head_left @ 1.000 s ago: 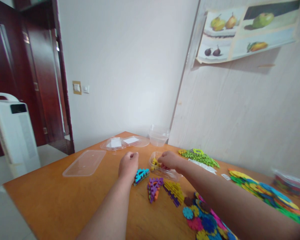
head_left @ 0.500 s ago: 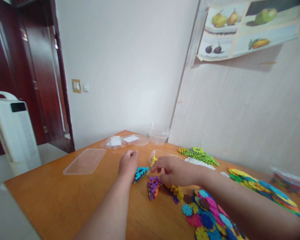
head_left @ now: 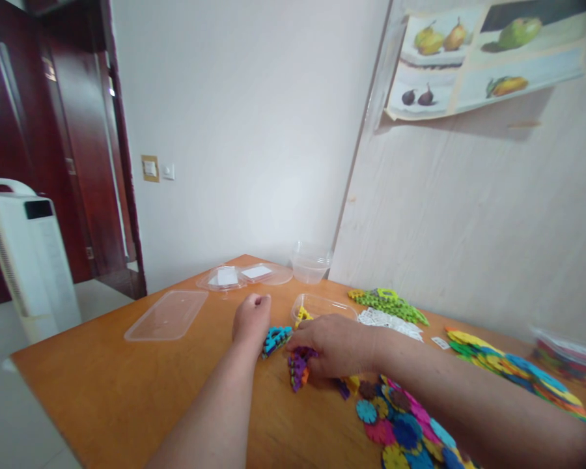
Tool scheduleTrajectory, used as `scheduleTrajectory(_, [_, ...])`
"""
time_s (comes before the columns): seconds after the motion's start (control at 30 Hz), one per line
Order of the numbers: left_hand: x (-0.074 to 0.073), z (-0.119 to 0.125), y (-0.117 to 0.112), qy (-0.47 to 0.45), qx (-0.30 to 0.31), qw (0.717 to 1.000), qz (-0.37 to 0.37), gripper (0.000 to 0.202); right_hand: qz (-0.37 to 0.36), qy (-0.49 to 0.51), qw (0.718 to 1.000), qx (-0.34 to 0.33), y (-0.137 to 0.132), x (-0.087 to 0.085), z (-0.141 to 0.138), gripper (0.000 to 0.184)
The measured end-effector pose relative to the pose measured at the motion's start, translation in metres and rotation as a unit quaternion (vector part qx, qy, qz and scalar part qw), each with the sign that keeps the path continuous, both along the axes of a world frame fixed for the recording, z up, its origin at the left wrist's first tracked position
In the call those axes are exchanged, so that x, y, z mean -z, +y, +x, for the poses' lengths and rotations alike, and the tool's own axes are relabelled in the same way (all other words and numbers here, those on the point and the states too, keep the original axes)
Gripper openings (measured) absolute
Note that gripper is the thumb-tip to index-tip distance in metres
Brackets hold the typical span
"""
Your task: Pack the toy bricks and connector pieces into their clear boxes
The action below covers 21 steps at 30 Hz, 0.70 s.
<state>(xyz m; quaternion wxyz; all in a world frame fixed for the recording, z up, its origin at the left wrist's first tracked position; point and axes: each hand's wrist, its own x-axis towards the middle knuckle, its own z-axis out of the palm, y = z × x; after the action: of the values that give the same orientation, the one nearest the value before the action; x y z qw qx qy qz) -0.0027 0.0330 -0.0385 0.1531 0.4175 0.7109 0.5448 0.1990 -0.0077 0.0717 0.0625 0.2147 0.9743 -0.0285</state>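
My left hand rests on the wooden table as a loose fist, next to a small blue stack of plastic gear pieces. My right hand lies palm down over a purple and orange stack of pieces, fingers curled onto it. Part of a yellow and purple stack shows below that hand. Just beyond the hand stands a clear rectangular tub with a few yellow pieces inside.
A flat clear lid, two round lids and stacked clear bowls lie further back. Green pieces, a multicoloured row and a flat spread of flower pieces fill the right side. A white appliance stands left.
My right hand has left the clear tub and come down toward me onto the purple stack. My left hand has stayed where it was.
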Motion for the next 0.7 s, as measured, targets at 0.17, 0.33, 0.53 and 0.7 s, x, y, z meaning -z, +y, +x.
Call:
scheduleTrajectory(0.17, [0.001, 0.0, 0.001, 0.003, -0.005, 1.0, 0.0, 0.031, 0.002, 0.085, 0.996, 0.026, 0.008, -0.005, 0.005, 0.027])
scheduleTrajectory(0.33, [0.003, 0.0, 0.001, 0.001, -0.004, 1.0, 0.004, 0.034, -0.095, 0.241, 0.934, 0.245, 0.037, -0.009, 0.008, 0.024])
scheduleTrajectory(0.53, [0.0, 0.002, -0.001, -0.006, -0.002, 1.0, 0.002, 0.033, -0.216, 0.242, 0.862, 0.389, 0.074, 0.011, 0.006, 0.025])
scheduleTrajectory(0.7, [-0.001, 0.001, -0.002, -0.005, 0.001, 1.0, 0.002, 0.033, -0.22, 0.209, 0.854, 0.423, 0.083, 0.027, -0.003, 0.035])
